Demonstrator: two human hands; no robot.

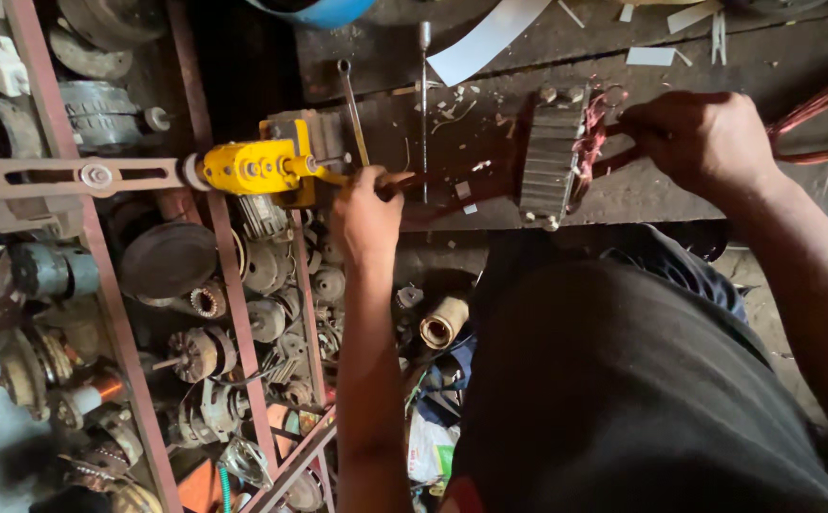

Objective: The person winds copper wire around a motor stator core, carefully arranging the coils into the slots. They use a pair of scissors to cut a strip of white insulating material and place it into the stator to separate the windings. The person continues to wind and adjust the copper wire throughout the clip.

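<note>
Left hand closed around a crank handle beside the yellow winder, right hand fingers curled on copper wire (exact grip unclear), metal motor core on the workbench.

Blue tub cut off (top edge), copper wire cropped right

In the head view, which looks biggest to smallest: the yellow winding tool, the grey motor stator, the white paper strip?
1. Yellow winding tool
2. Grey motor stator
3. White paper strip
The last two look close; the strip lies farther away and is cut off, so that order is unsure.
</note>
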